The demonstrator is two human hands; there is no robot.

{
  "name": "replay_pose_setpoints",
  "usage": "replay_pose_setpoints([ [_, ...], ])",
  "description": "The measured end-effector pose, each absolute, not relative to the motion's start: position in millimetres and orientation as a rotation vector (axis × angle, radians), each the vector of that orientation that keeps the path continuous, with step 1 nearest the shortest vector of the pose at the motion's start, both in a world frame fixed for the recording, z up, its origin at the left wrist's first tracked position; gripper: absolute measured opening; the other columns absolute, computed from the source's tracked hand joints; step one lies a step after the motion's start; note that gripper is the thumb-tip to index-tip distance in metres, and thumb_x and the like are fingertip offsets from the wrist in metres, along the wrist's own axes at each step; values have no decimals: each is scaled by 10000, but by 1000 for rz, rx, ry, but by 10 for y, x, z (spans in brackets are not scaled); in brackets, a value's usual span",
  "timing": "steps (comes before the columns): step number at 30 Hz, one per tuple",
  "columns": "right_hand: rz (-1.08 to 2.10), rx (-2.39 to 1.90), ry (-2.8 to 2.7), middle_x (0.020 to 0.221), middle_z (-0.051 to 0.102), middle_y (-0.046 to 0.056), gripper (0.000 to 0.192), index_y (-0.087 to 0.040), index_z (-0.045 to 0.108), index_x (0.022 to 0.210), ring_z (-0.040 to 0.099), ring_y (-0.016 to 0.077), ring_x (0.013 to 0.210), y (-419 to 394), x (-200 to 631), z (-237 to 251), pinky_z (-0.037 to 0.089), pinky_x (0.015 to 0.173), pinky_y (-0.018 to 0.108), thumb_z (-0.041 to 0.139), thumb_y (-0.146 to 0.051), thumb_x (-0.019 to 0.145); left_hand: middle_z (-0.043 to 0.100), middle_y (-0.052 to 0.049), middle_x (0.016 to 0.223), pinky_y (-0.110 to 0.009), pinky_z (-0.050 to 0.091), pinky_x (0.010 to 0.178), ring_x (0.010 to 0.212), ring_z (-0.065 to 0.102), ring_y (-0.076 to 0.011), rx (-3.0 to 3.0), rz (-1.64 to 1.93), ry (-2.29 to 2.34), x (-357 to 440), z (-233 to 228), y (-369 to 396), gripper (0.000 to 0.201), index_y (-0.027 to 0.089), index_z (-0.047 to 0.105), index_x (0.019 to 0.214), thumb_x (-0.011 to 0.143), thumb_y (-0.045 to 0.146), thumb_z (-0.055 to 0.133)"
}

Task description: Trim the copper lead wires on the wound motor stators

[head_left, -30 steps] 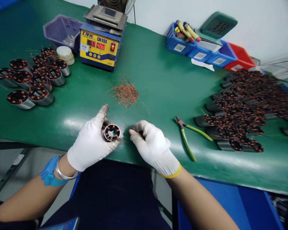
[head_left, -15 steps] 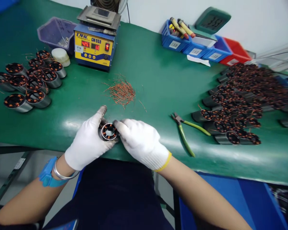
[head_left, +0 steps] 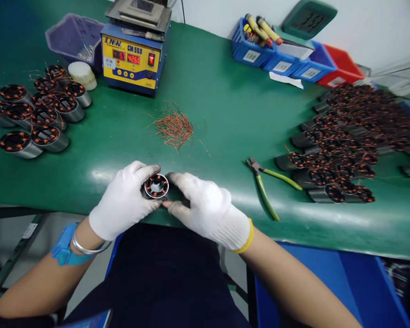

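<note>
My left hand (head_left: 125, 200), in a white glove with dark-stained fingertips, is closed around a small motor stator (head_left: 157, 196). The stator's round end faces up, with copper windings spaced around a dark core inside a bright metal rim. On its right side is my right hand (head_left: 205, 205), gloved too, with thumb and forefinger spread apart close to the rim. The right thumb tip is near the stator's lower edge; whether it touches, I cannot tell. Beyond the hands lies a loose heap of copper wire clippings (head_left: 173, 128). Green-handled cutting pliers (head_left: 259, 171) rest to the right, jaws parted.
Several stators (head_left: 51, 138) stand at the left, and a larger group (head_left: 328, 193) fills the right. A blue and yellow CM558 unit (head_left: 128, 64) sits at the back beside a purple bin (head_left: 68, 41). Blue bins (head_left: 251, 52) and a red bin (head_left: 343, 64) line the wall.
My right hand's fingers have spread and drawn slightly right from the stator. The left thumb has come down along the stator's far side. The camera view has shifted a little.
</note>
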State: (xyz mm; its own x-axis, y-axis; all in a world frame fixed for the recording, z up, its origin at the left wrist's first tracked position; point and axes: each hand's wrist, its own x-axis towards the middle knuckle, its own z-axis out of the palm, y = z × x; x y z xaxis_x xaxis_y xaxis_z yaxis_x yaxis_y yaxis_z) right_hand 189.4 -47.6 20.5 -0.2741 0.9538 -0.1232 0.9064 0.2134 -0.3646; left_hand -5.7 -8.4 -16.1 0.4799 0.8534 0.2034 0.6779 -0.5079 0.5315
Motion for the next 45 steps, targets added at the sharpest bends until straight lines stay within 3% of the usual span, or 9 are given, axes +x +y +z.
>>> replay_pose_setpoints([
  [8, 482, -1821, -2442, 885, 737, 33, 253, -234, 694, 972, 662, 187, 747, -466, 1846, 25, 340, 578, 285, 465, -340, 956, 697, -62, 952, -353, 557, 753, 870, 685, -250, 2109, 644, 1422, -66, -83, -113, 539, 196, 588, 1015, 630, 504, 805],
  [13, 492, -1806, -2395, 805, 725, 29, 197, -233, 687, 884, 645, 175, 705, -461, 1845, 33, 304, 553, 276, 510, -315, 909, 657, -52, 926, -299, 532, 740, 832, 649, -169, 2126, 878, 1173, -222, -73, -144, 202, 204, 539, 751, 794, 316, 701],
  [18, 479, -1772, -2415, 796, 727, 34, 211, -227, 680, 855, 646, 182, 683, -460, 1847, 14, 280, 550, 293, 489, -302, 904, 585, -1, 718, -270, 472, 640, 675, 568, -131, 2299, 699, 1101, -456, 26, -209, 262, 203, 439, 604, 781, 160, 627],
  [21, 474, -1739, -2422, 800, 728, 36, 225, -226, 679, 854, 646, 184, 682, -464, 1855, -5, 278, 551, 293, 476, -308, 907, 644, -78, 1031, -295, 517, 699, 834, 630, -174, 2193, 763, 1188, -453, 110, -168, 186, 192, 579, 889, 737, 243, 674],
  [24, 457, -1764, -2409, 809, 731, 35, 221, -231, 682, 868, 650, 189, 694, -471, 1855, -6, 287, 558, 293, 479, -309, 908, 573, -157, 1330, -338, 536, 845, 1059, 638, -243, 2218, 580, 1168, -309, 142, -46, 637, 141, 527, 1276, 696, 330, 711],
  [27, 456, -1778, -2410, 816, 734, 31, 217, -238, 685, 881, 658, 191, 709, -475, 1848, 5, 300, 567, 295, 480, -304, 910, 672, -117, 1194, -346, 507, 924, 1077, 647, -254, 2287, 310, 1111, -174, 161, 84, 565, 139, 596, 1242, 734, 370, 684],
  [36, 406, -1704, -2428, 790, 732, 19, 193, -233, 690, 845, 661, 185, 678, -478, 1868, -52, 311, 561, 293, 514, -292, 897, 709, -22, 747, -266, 410, 567, 655, 631, -187, 2143, 25, 1453, -138, 295, 28, 317, 192, 715, 867, 682, 448, 710],
  [41, 315, -1648, -2399, 736, 719, 11, 195, -234, 691, 809, 645, 176, 625, -497, 1877, -92, 287, 534, 290, 529, -300, 896, 634, 4, 605, -248, 370, 523, 543, 557, -136, 2109, 166, 1497, -204, 236, -112, 240, 184, 621, 639, 774, 382, 643],
  [45, 274, -1632, -2386, 722, 715, 5, 175, -241, 692, 805, 637, 172, 610, -500, 1874, -102, 270, 523, 284, 545, -291, 884, 650, -30, 747, -266, 433, 596, 651, 590, -156, 2301, 605, 1338, -297, 146, -157, 281, 162, 631, 776, 732, 418, 738],
])
